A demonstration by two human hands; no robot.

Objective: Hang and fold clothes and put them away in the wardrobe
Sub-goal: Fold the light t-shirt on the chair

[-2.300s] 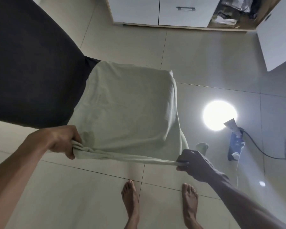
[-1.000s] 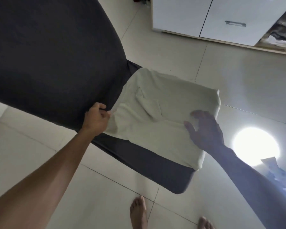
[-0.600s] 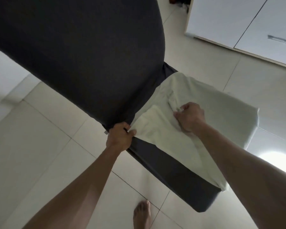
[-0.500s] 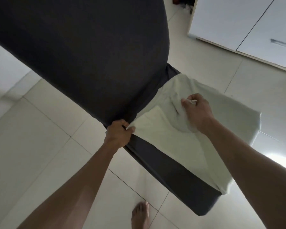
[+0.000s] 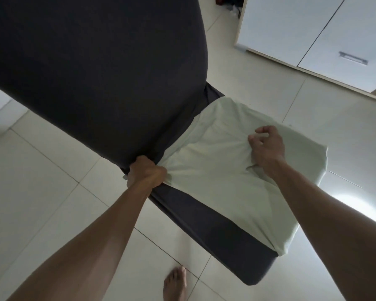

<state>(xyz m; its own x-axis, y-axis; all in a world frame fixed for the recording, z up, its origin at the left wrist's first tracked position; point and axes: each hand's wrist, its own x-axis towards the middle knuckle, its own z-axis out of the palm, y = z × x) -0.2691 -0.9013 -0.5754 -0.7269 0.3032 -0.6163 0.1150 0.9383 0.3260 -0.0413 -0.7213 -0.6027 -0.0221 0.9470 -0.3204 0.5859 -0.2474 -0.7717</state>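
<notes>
Folding looks barely begun: the pale green cotton garment (image 5: 221,170) lies spread on the dark upholstered chair seat (image 5: 204,216), left hand (image 5: 147,171) gripping its corner, right hand (image 5: 267,146) loosely curled, pinching nothing visible, wardrobe (image 5: 326,33) unreached

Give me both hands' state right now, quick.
Left hand: closed, gripping the near corner of the pale cloth on the chair seat.
Right hand: fingers curled above the cloth; whether it pinches any fabric cannot be told.
</notes>
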